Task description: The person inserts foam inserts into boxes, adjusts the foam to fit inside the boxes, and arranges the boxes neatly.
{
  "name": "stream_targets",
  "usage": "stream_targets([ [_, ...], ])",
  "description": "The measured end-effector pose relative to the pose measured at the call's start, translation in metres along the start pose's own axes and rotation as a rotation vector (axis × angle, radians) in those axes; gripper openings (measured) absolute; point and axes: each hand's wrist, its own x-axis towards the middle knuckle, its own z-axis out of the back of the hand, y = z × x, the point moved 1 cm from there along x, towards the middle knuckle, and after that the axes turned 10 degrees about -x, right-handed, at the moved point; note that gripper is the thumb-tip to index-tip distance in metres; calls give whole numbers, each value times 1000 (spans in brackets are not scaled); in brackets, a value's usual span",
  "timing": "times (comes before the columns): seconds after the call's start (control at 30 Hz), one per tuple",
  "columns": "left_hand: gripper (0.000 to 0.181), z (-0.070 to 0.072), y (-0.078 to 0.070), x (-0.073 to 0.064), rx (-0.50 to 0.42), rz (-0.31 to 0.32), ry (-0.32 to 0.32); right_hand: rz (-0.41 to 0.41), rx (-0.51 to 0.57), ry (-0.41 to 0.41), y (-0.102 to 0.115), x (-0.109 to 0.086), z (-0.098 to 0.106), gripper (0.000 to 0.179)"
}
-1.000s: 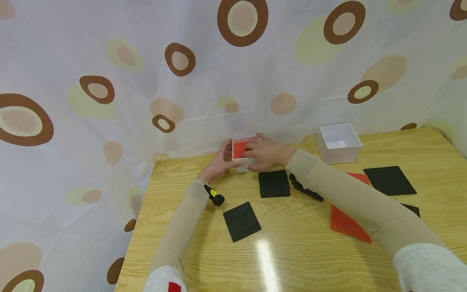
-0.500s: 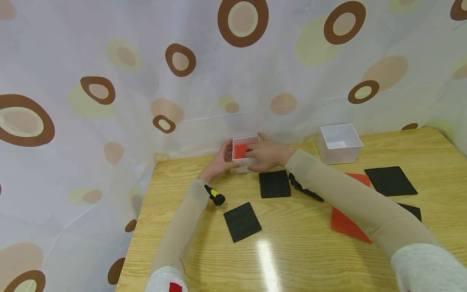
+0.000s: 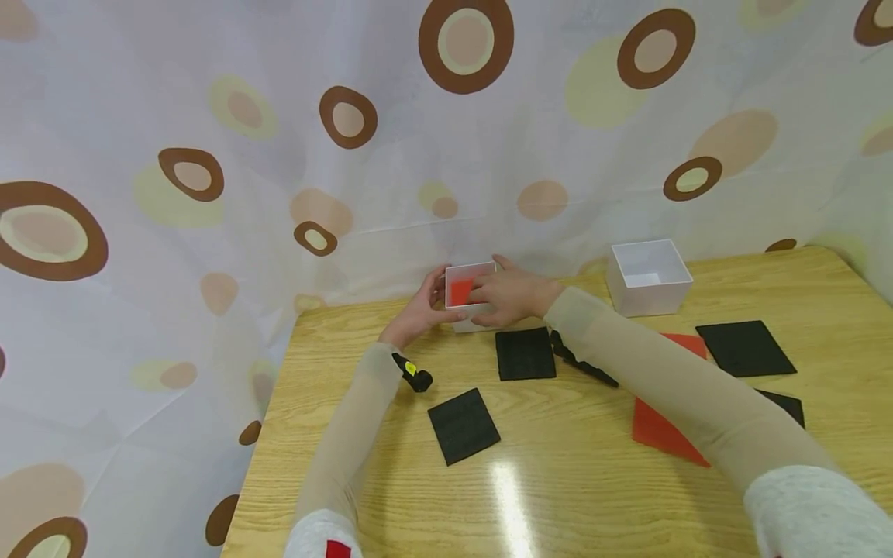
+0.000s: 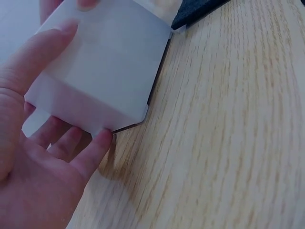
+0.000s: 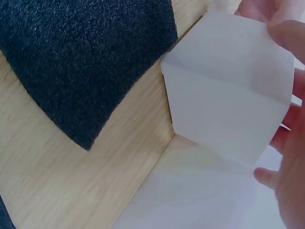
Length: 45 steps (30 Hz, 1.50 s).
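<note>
A small white box (image 3: pixel 467 326) stands at the table's back edge, with a red sheet (image 3: pixel 460 294) inside. My left hand (image 3: pixel 417 312) grips it from the left, its thumb against the front wall and the other fingers around the left side. My right hand (image 3: pixel 512 297) reaches over the right rim, fingers dipping inside against the red sheet and thumb at the outer front wall. Those fingertips are hidden, so I cannot tell whether they pinch or press the sheet. In both wrist views only the outside walls of the white box (image 4: pixel 109 52) (image 5: pixel 228 100) show.
Another white box (image 3: pixel 650 291) stands to the right at the back. Black squares lie in front of the held box (image 3: pixel 525 353), nearer me (image 3: pixel 463 426) and far right (image 3: pixel 745 347). Under my right forearm lies a second red sheet (image 3: pixel 666 435). A patterned curtain (image 3: pixel 391 170) hangs behind.
Inside the box the red sheet sits slightly lower and shows less than before. Both hands keep nearly the same place at the box.
</note>
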Motion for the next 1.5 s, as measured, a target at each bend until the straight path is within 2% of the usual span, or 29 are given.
stream_targets([
  [0.2,100,-1,-1,0,-1,-15,-4,-11,-14,-60,-2,-2,3,31],
  [0.7,103,-6,0,-1,-9,-15,-11,13,-15,-32,-1,-4,4,33],
  [1.0,100,-7,1,-1,-15,-17,-2,2,23,-34,-1,-12,8,35],
  [1.2,100,-6,3,2,-11,-25,3,-10,60,-151,-10,-25,10,37],
  [1.37,100,-7,4,1,-24,-24,1,35,85,-299,-18,-42,7,38],
  [1.5,100,-6,4,-1,-24,-22,-8,54,113,-355,-24,-58,6,38],
])
